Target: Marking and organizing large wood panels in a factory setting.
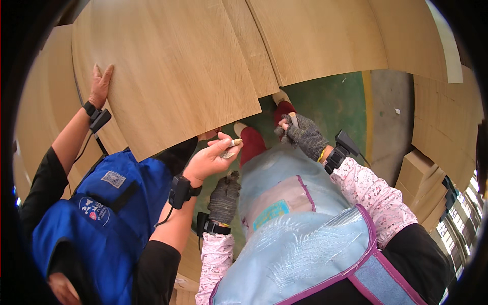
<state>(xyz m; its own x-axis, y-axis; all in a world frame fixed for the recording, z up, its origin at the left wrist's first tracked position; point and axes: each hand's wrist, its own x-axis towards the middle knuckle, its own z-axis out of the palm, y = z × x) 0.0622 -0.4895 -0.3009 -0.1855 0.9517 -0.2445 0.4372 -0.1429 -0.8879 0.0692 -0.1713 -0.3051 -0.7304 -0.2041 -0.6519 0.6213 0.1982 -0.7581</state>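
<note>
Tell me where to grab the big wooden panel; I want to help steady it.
On the wooden panel, probably the bare lower edge near its right corner, coming from below with the left hand: that edge hangs free over the green floor. The co-worker's hand lies flat at the left edge, and the right hand is closed on a small pale object.

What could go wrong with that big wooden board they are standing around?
1. The wooden board leans just above the red shoes, and only the co-worker's bare hand shows pressing on it, so it might slip onto toes.
2. The right hand grips a small pale tool close to the co-worker's other hand, which has no glove and could get poked.
</note>
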